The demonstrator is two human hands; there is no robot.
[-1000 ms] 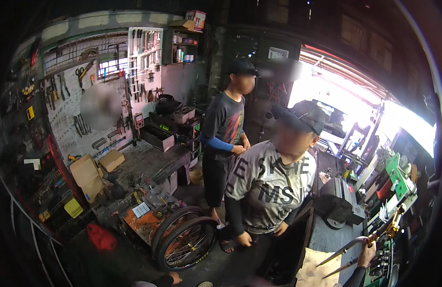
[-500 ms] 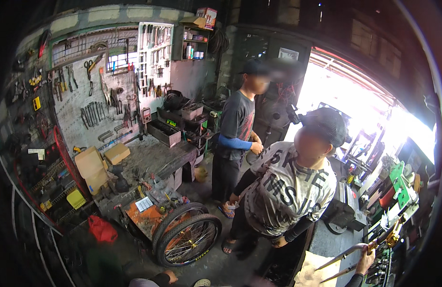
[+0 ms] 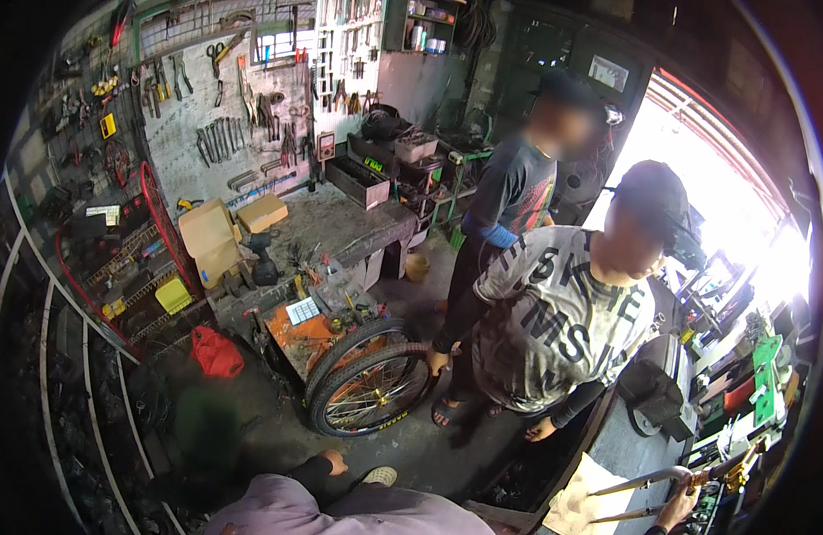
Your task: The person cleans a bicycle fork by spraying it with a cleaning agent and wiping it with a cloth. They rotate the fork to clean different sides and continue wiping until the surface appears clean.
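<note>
At the lower right my right hand (image 3: pixel 678 506) is closed around a two-legged bicycle fork (image 3: pixel 638 482) with gold-coloured parts (image 3: pixel 739 465) at its far end. The fork's legs lie over a tan sheet (image 3: pixel 579 496) on the bench. My left hand (image 3: pixel 335 461) is low in the middle, beside my leg and above the floor. Its fingers look loose and hold nothing I can see. Past it stand two bicycle wheels (image 3: pixel 376 425) with black tyres. A co-worker's hand (image 3: pixel 438 361) touches the nearer wheel's tyre.
A co-worker in a printed shirt (image 3: pixel 554 312) stands ahead, another in a dark shirt (image 3: pixel 509 183) behind. A low orange-topped table (image 3: pixel 295 332) and a workbench with boxes (image 3: pixel 262 213) are left. A red bag (image 3: pixel 217 351) lies on the floor. A vise (image 3: pixel 652 397) sits on the right bench.
My view has tilted down, showing more of my legs. The co-worker in the printed shirt has leaned and brought a hand to the wheel. My right hand still grips the fork.
</note>
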